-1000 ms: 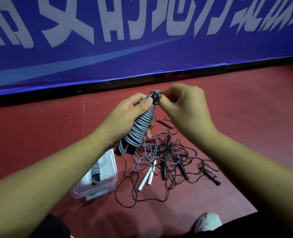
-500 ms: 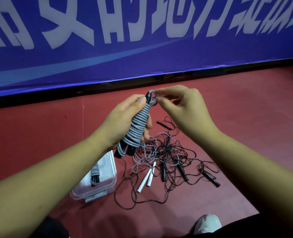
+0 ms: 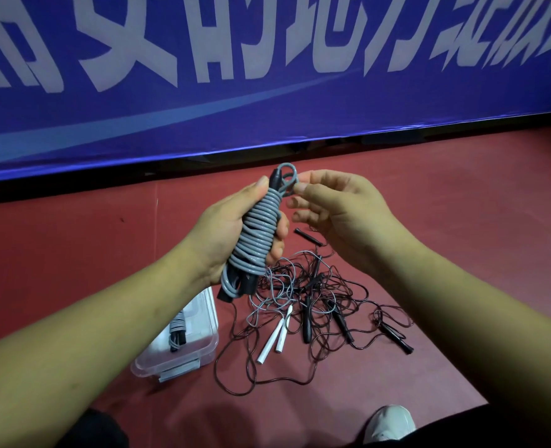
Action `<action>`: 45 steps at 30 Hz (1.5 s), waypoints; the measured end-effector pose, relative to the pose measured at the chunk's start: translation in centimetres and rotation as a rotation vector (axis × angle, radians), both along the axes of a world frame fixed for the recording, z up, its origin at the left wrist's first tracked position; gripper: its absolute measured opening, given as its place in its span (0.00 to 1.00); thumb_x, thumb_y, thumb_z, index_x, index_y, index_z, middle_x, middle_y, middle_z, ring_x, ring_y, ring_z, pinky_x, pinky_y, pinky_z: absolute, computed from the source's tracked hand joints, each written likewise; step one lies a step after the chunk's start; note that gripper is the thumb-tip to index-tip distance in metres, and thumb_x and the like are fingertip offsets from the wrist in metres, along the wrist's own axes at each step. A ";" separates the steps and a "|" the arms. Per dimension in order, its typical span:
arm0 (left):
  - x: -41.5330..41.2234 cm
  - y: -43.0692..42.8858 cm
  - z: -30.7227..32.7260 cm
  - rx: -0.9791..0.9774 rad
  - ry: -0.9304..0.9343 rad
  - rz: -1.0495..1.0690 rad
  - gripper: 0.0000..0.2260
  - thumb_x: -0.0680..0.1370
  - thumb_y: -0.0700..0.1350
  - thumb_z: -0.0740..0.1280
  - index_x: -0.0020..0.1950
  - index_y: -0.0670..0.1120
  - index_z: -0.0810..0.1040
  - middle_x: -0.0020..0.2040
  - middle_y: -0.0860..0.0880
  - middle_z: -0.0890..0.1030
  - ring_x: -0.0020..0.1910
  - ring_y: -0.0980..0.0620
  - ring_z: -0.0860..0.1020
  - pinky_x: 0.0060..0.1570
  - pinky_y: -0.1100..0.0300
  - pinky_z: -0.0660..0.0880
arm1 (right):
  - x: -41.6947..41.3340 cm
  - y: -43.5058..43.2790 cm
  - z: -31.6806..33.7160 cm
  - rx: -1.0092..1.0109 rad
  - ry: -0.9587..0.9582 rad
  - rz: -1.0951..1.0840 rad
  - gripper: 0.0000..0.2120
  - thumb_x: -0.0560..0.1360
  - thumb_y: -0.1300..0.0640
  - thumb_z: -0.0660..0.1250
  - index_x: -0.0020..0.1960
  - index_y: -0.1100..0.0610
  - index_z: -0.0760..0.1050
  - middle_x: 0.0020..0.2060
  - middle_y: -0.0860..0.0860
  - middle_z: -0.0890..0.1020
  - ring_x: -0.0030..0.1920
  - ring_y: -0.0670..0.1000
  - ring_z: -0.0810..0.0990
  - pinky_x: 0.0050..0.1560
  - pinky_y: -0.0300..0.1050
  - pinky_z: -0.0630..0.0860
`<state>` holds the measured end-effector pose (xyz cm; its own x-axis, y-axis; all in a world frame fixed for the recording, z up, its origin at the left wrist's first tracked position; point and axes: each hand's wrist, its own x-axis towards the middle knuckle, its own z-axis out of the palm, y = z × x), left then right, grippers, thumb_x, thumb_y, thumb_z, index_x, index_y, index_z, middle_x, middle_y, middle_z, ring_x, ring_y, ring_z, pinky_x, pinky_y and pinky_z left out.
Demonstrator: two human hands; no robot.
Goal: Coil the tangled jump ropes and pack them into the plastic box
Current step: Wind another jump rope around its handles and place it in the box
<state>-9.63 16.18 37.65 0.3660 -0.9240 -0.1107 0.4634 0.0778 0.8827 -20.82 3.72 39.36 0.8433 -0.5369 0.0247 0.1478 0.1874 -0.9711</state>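
- Centrally, the left grip [image 3: 232, 231] was clenched round a grey rope bundle [image 3: 261, 234], held up above the floor and leaning slightly to the right at its top.
- The bundle's turns were wound tightly side by side round black handles; one handle tip [image 3: 275, 179] stuck out at the top by the thumb, and the handle ends [image 3: 235, 289] showed below the hand.
- A small loop [image 3: 288, 174] of the same grey cord stood out at the top of the bundle.
- The right grip [image 3: 342, 211] was beside that top, its thumb and forefinger pinching the loop; the other fingers were loosely curled and held nothing.
- Down on the red floor [image 3: 461, 221] lay the tangled ropes [image 3: 316, 302], thin dark and grey cords crossing one another.
- Two white handles [image 3: 275, 337] lay side by side at the tangle's left edge, with several black handles [image 3: 342, 321] among the cords.
- One black handle [image 3: 308, 236] lay apart at the far side, below the right hand.
- The plastic box [image 3: 214, 334], clear and open, sat on the floor just left of the tangle, partly hidden by the left forearm.
- Inside it lay one coiled rope [image 3: 177, 331], grey with black handles.
- A blue banner [image 3: 267, 108] with large pale lettering ran along the far edge of the floor.
- A white shoe [image 3: 390, 421] showed at the lower right.
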 end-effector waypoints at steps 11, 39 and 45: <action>-0.6 -0.2 0.3 -0.120 0.054 0.082 0.09 0.77 0.52 0.61 0.54 0.50 0.68 0.33 0.42 0.77 0.21 0.48 0.74 0.21 0.63 0.72 | 0.7 0.8 -0.2 0.251 -0.147 0.043 0.06 0.79 0.67 0.61 0.50 0.63 0.77 0.42 0.55 0.80 0.40 0.50 0.78 0.44 0.44 0.75; -0.8 0.5 0.2 -0.074 -0.005 -0.040 0.12 0.78 0.53 0.62 0.57 0.50 0.63 0.33 0.40 0.78 0.22 0.46 0.76 0.21 0.61 0.74 | 0.2 -1.3 0.5 -0.096 -0.092 0.065 0.07 0.77 0.71 0.62 0.50 0.68 0.79 0.37 0.54 0.82 0.34 0.48 0.75 0.40 0.38 0.76; -0.4 0.6 0.3 -0.030 -0.088 -0.020 0.10 0.78 0.52 0.62 0.48 0.48 0.64 0.33 0.39 0.77 0.22 0.46 0.75 0.21 0.60 0.74 | -0.5 -1.6 0.8 -0.233 -0.010 0.061 0.09 0.77 0.72 0.63 0.50 0.64 0.82 0.35 0.55 0.83 0.37 0.51 0.80 0.44 0.41 0.78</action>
